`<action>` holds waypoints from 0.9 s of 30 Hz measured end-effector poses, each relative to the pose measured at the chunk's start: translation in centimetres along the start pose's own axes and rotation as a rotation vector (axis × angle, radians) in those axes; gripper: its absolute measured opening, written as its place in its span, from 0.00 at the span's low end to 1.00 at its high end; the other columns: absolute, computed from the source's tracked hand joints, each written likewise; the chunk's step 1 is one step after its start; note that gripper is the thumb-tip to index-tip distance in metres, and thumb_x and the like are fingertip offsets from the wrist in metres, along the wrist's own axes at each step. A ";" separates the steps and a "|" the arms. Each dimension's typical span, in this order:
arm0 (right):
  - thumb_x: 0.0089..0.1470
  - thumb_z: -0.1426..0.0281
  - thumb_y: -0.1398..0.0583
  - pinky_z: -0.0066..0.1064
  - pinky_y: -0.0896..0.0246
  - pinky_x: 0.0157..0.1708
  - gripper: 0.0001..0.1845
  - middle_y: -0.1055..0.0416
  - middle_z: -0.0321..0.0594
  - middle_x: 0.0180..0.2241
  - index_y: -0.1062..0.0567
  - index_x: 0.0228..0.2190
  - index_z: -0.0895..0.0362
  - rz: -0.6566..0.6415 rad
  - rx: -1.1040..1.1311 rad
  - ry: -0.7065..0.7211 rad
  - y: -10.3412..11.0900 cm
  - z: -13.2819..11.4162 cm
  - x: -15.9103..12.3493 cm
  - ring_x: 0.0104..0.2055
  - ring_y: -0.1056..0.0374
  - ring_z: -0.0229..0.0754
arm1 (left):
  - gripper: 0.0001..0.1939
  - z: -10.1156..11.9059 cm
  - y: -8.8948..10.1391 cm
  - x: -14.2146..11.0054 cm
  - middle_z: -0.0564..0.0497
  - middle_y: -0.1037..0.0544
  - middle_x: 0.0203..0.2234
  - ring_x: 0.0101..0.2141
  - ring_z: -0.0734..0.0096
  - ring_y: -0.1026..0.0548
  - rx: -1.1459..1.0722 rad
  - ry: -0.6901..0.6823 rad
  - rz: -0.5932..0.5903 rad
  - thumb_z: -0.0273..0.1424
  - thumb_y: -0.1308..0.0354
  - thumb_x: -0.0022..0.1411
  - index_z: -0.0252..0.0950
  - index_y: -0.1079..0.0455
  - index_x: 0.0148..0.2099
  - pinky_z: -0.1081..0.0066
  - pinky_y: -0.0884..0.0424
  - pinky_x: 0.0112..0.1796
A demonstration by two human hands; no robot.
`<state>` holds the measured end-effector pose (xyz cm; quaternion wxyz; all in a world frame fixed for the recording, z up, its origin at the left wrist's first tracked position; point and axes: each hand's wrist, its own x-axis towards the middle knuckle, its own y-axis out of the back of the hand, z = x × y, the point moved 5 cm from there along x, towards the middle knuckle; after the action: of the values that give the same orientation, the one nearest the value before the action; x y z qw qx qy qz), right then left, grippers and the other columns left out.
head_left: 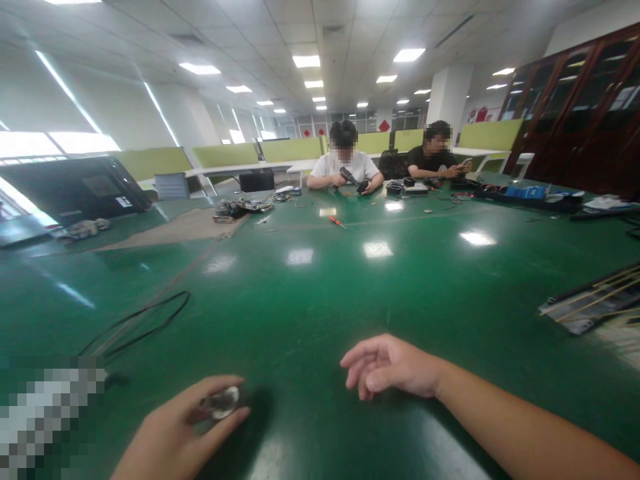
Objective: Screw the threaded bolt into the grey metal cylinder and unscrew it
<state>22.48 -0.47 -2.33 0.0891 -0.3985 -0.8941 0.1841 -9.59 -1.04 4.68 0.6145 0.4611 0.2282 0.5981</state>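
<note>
**Small Part in Hand at the Green Table**

A large black panel [83,190] leans at upper left; below it, a black cable [165,326] loops across the green tabletop [280,307]. At lower left, the left hand [183,423] pinches a small, roundish part [226,401] between thumb and fingers. A red-handled screwdriver [335,221] lies upper centre, before a person in white [325,167]. Right of lower centre, the right hand [387,368] hovers, fingers loosely curled. A blue box [525,193] and yellow-striped frame [590,303] occupy the right.
</note>
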 end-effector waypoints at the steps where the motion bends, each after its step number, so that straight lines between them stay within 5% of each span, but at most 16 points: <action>1: 0.44 0.66 0.28 0.31 0.36 0.33 0.27 0.22 0.46 0.38 0.24 0.46 0.60 0.042 -0.028 0.043 0.4 -0.4 -0.1 0.32 0.27 0.40 | 0.17 1.9 -1.2 1.0 0.53 0.17 0.37 0.36 0.62 0.18 -0.028 -0.058 -0.055 0.43 0.31 0.51 0.44 0.22 0.43 0.73 0.23 0.38; 3: 0.44 0.71 0.30 0.32 0.36 0.36 0.25 0.24 0.43 0.37 0.26 0.46 0.59 0.149 -0.125 0.134 1.4 -1.2 -0.3 0.34 0.29 0.38 | 0.12 6.1 -3.7 2.9 0.52 0.18 0.43 0.43 0.61 0.20 -0.074 -0.178 -0.184 0.36 0.33 0.54 0.43 0.22 0.42 0.69 0.26 0.46; 5: 0.43 0.76 0.34 0.31 0.38 0.36 0.24 0.26 0.41 0.36 0.27 0.45 0.58 0.236 -0.241 0.221 2.2 -1.8 -0.5 0.34 0.31 0.37 | 0.11 9.9 -5.7 4.3 0.53 0.18 0.39 0.40 0.64 0.21 -0.129 -0.257 -0.287 0.29 0.35 0.56 0.43 0.23 0.43 0.70 0.27 0.44; 8: 0.39 0.81 0.41 0.29 0.40 0.32 0.29 0.30 0.41 0.40 0.32 0.47 0.56 0.298 -0.401 0.290 2.5 -2.2 -0.6 0.36 0.32 0.38 | 0.15 13.0 -7.8 5.3 0.52 0.20 0.38 0.39 0.65 0.23 -0.165 -0.318 -0.371 0.25 0.37 0.57 0.43 0.23 0.46 0.70 0.29 0.43; 14: 0.40 0.79 0.38 0.31 0.38 0.36 0.31 0.30 0.39 0.42 0.33 0.49 0.54 0.298 -0.847 0.311 0.3 -2.7 -0.9 0.39 0.33 0.41 | 0.23 12.1 -10.3 4.5 0.48 0.22 0.40 0.40 0.63 0.24 -0.203 -0.356 -0.384 0.26 0.40 0.60 0.42 0.30 0.58 0.68 0.30 0.43; 17: 0.41 0.76 0.34 0.31 0.38 0.36 0.29 0.30 0.37 0.39 0.31 0.47 0.54 0.332 -0.998 0.277 -0.4 -2.8 -0.8 0.36 0.34 0.40 | 0.20 10.9 -10.7 4.5 0.51 0.21 0.39 0.40 0.63 0.23 -0.239 -0.289 -0.324 0.25 0.36 0.55 0.41 0.28 0.51 0.68 0.30 0.42; 21: 0.43 0.75 0.34 0.32 0.38 0.38 0.26 0.30 0.37 0.37 0.30 0.46 0.54 0.361 -1.042 0.254 -0.6 -2.7 -0.6 0.37 0.33 0.41 | 0.12 10.2 -10.8 4.6 0.54 0.21 0.33 0.35 0.66 0.23 -0.271 -0.242 -0.282 0.24 0.35 0.53 0.40 0.27 0.41 0.70 0.31 0.38; 27: 0.43 0.76 0.34 0.31 0.38 0.36 0.23 0.29 0.36 0.36 0.29 0.44 0.54 0.356 -1.051 0.270 -0.7 -2.6 -0.6 0.35 0.33 0.40 | 0.14 10.8 -11.1 4.3 0.52 0.20 0.38 0.39 0.67 0.23 -0.406 -0.344 -0.307 0.23 0.37 0.58 0.41 0.26 0.46 0.70 0.30 0.42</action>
<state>23.22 -0.66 0.37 -0.0400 -0.5538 -0.7653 -0.3256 5.97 1.40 1.57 0.8069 0.3835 0.0637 0.4447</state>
